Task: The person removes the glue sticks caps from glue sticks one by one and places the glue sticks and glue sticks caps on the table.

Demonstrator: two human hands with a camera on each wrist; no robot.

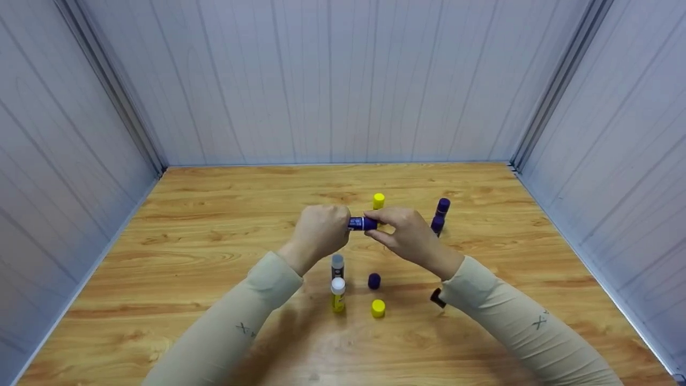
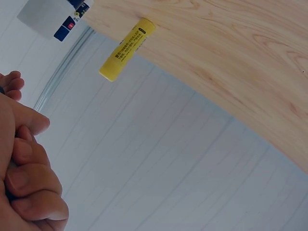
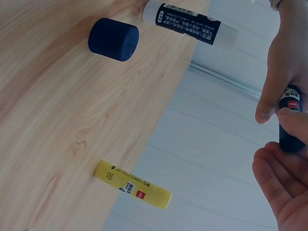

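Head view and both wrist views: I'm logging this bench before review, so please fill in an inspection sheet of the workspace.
Surface: wooden tabletop, light grain, no spill seen.
Job's things: purple glue stick held level above the table between both hands.
Clutter: yellow glue stick standing behind the hands; two purple sticks at right; uncapped grey-topped stick and uncapped white-topped yellow stick near the sleeves; loose purple cap; yellow cap.
Grippers: left hand grips one end of the stick; right hand pinches the other end with its fingers.
Cables: nothing seen.
Surroundings: pale panelled walls on three sides.
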